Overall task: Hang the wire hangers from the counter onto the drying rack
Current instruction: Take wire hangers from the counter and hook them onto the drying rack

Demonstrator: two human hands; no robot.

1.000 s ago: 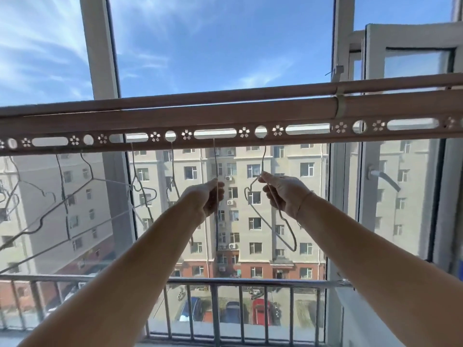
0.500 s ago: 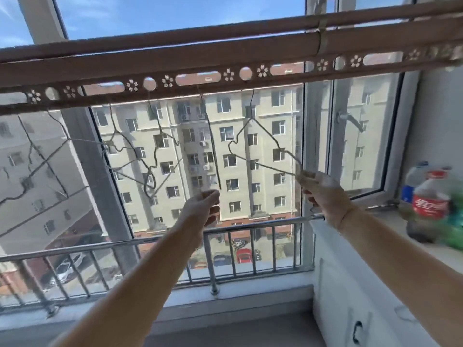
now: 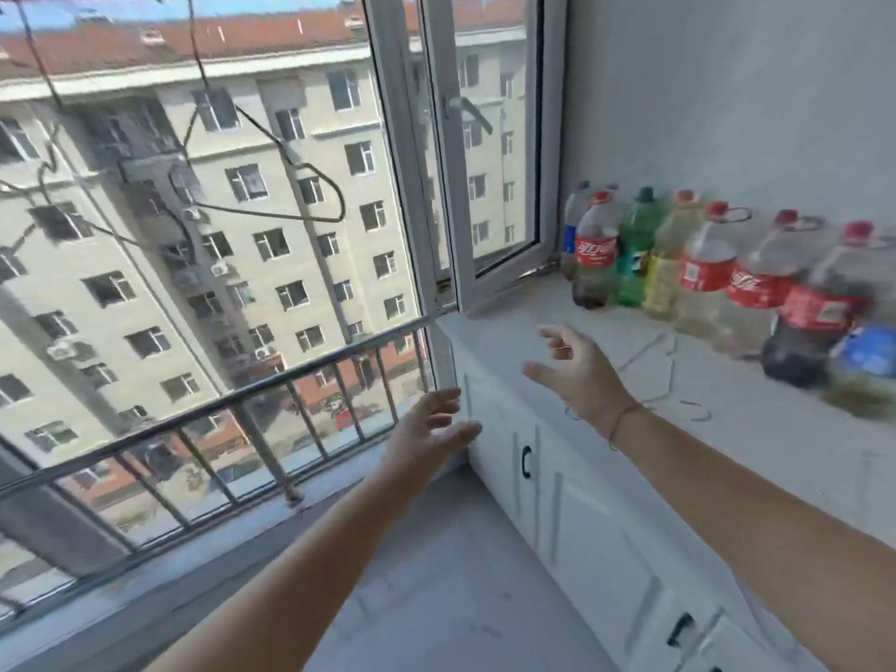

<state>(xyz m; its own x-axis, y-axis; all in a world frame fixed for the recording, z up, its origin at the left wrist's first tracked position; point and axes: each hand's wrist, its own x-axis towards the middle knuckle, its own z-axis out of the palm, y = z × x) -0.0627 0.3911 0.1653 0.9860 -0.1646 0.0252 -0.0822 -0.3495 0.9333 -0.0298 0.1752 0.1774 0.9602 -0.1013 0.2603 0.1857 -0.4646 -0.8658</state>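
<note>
A thin wire hanger (image 3: pixel 310 174) hangs free in front of the window at upper left, its hook running up out of frame; the drying rack itself is out of view. More hung hangers (image 3: pixel 43 172) show at the far left. Pale wire hangers (image 3: pixel 666 366) lie flat on the white counter (image 3: pixel 509 327). My right hand (image 3: pixel 577 375) hovers over the counter's near edge, fingers apart and empty. My left hand (image 3: pixel 431 426) is lower, in front of the cabinet corner, open and holding nothing.
A row of plastic bottles (image 3: pixel 703 269) with red and green labels lines the counter's back along the wall. An open window sash (image 3: pixel 485 152) juts inward above the counter's far end. A metal railing (image 3: pixel 271 395) runs outside the glass. White cabinet doors (image 3: pixel 596 521) are below the counter.
Both hands let go of the hung hangers and dropped down to the right. The view swung from the rack down toward the counter and bottles.
</note>
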